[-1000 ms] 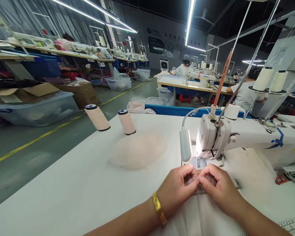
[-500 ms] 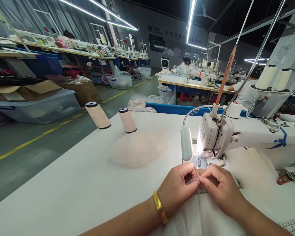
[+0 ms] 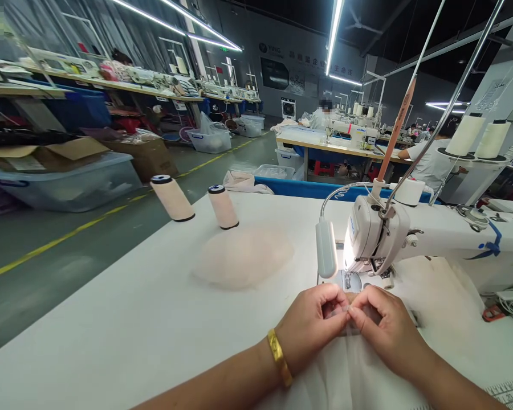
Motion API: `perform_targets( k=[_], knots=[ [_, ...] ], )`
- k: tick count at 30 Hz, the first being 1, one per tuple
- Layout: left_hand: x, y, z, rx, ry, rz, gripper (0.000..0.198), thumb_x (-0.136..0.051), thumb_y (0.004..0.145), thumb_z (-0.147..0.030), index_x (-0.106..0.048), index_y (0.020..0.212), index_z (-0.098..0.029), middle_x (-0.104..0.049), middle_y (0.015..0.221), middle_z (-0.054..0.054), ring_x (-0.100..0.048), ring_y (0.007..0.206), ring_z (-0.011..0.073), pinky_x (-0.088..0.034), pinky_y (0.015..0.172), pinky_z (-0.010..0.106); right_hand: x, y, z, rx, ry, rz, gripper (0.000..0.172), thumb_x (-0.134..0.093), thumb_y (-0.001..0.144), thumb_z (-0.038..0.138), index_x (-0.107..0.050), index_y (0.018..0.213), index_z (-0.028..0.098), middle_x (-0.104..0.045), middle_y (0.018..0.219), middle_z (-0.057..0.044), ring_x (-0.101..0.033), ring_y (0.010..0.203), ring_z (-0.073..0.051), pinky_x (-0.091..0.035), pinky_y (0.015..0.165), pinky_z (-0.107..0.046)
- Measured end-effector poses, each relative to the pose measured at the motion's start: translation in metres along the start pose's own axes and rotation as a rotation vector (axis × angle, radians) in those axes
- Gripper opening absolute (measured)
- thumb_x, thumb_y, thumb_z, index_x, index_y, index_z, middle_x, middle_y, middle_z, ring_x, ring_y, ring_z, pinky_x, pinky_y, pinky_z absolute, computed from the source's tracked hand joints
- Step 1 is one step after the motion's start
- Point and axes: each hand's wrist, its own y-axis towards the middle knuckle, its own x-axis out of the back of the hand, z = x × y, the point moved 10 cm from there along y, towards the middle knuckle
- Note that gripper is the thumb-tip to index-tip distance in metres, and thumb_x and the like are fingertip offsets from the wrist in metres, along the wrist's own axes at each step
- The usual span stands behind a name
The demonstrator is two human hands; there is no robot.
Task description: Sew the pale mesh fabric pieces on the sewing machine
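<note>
My left hand (image 3: 312, 324), with a gold bracelet on the wrist, and my right hand (image 3: 385, 327) meet fingertip to fingertip just in front of the needle of the white sewing machine (image 3: 414, 239). Both pinch the edge of a thin sheer fabric piece (image 3: 350, 364) that lies on the white table (image 3: 132, 319) and runs back toward me. The machine's lamp (image 3: 326, 256) shines on the needle plate right behind my fingers.
A pale mound of sheer fabric (image 3: 243, 256) lies left of the machine. Two thread cones (image 3: 173, 197) (image 3: 223, 206) stand at the table's far left edge. More cones (image 3: 479, 136) sit on the thread stand. Other people sit at machines beyond, and bins line the aisle.
My hands have stayed pinched on the fabric in front of the needle, with only slight finger shifts. The view has drifted a little.
</note>
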Motion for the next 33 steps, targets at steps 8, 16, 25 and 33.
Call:
perform_targets(
  k=[8,16,25,33],
  knots=[
    [0.004,0.005,-0.002,-0.024,0.538,-0.068,0.022,-0.070,0.081,-0.030,-0.058,0.065,-0.020,-0.065,0.087,0.004,-0.056,0.090,0.0254,-0.042,0.084,0.040,-0.014,0.008,-0.018,-0.034,-0.149,0.034,0.019,-0.055,0.094,0.020,-0.055,0.076,0.023,-0.061,0.070,0.001,-0.057,0.069,-0.019,-0.041,0.065,-0.029],
    [-0.017,-0.011,-0.037,-0.473,0.836,-0.083,0.025,-0.056,0.097,-0.014,-0.065,0.074,-0.020,-0.070,0.085,0.003,-0.057,0.084,0.0223,-0.041,0.087,0.043,-0.016,0.013,-0.026,-0.025,-0.266,-0.022,0.010,-0.052,0.096,0.019,-0.052,0.088,0.024,-0.064,0.081,-0.003,-0.061,0.076,-0.024,-0.045,0.068,-0.033],
    [-0.013,-0.021,-0.046,-0.629,0.874,-0.209,0.028,-0.058,0.097,-0.010,-0.064,0.071,-0.019,-0.070,0.078,0.000,-0.056,0.076,0.0199,-0.037,0.073,0.037,-0.016,0.003,-0.014,0.149,-0.332,-0.011,0.020,-0.046,0.099,0.009,-0.059,0.095,0.024,-0.061,0.096,-0.005,-0.059,0.080,-0.022,-0.045,0.068,-0.032],
    [-0.011,-0.020,-0.042,-0.600,0.849,-0.185,0.020,-0.067,0.091,-0.010,-0.067,0.074,-0.019,-0.071,0.084,0.000,-0.058,0.080,0.0214,-0.038,0.074,0.037,-0.016,0.002,-0.016,0.175,-0.355,0.006,0.027,-0.046,0.099,0.007,-0.065,0.104,0.024,-0.065,0.104,-0.007,-0.060,0.085,-0.024,-0.049,0.071,-0.035]
  ],
)
